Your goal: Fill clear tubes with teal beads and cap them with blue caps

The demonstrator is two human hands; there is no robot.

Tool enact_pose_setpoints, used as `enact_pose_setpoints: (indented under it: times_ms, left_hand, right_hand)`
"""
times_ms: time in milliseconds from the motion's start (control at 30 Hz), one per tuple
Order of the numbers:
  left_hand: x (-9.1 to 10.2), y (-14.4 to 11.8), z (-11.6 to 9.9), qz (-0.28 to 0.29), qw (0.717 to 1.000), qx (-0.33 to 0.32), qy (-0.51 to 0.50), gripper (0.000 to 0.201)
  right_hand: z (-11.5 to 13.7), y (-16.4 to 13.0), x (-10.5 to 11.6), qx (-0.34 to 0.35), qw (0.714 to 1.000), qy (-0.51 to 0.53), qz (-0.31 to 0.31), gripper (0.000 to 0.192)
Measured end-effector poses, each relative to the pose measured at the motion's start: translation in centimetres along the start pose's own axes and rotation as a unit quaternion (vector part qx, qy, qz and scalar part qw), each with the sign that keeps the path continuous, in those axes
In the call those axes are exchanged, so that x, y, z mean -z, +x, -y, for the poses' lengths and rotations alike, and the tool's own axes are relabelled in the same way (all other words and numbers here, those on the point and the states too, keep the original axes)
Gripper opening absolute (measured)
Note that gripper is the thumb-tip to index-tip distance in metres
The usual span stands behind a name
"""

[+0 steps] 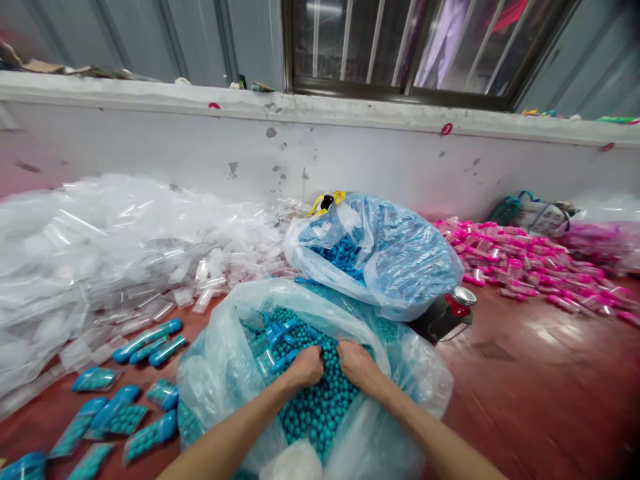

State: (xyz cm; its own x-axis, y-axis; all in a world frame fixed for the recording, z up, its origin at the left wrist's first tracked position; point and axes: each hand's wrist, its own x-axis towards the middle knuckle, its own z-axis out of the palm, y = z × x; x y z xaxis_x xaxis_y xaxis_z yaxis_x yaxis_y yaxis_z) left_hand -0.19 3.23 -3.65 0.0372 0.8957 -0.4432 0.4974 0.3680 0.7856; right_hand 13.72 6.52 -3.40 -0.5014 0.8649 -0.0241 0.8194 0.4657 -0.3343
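Observation:
Both my hands reach into an open clear plastic bag (225,360) full of small teal balls (320,407). My left hand (306,367) is curled, with its fingers sunk among the balls and some small blue-capped packets (277,337). My right hand (356,363) sits right beside it, touching it, fingers also bent down into the balls. What either hand grips is hidden by the fingers.
A second clear bag (400,260) of blue balls stands behind. Filled blue packets (145,340) lie on the red floor at left. A large heap of empty clear packets (100,253) fills the left. Pink packets (525,260) lie at right. A dark jar with a metal lid (450,310) stands nearby.

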Motion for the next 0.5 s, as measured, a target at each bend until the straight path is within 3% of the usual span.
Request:
enact_pose_setpoints:
  times_ms: [100,233,367,500]
  left_hand:
    - [0.2,-0.1,0.3,0.023,0.996,0.022,-0.089,0.003]
    - [0.9,-0.9,0.6,0.070,0.974,0.028,-0.214,0.022]
    - [1.8,-2.1,0.7,0.079,0.951,0.024,-0.299,0.045]
    - [2.5,-3.3,1.0,0.075,0.929,0.018,-0.361,0.047]
  right_hand:
    - [-0.6,0.3,0.4,0.003,0.999,0.028,0.022,0.034]
    - [-0.6,0.0,0.7,-0.006,0.999,0.040,0.030,0.034]
    - [0.2,-1.2,0.7,0.013,0.999,-0.049,0.013,0.034]
    - [0.8,-1.8,1.2,0.018,0.996,-0.092,-0.004,0.039]
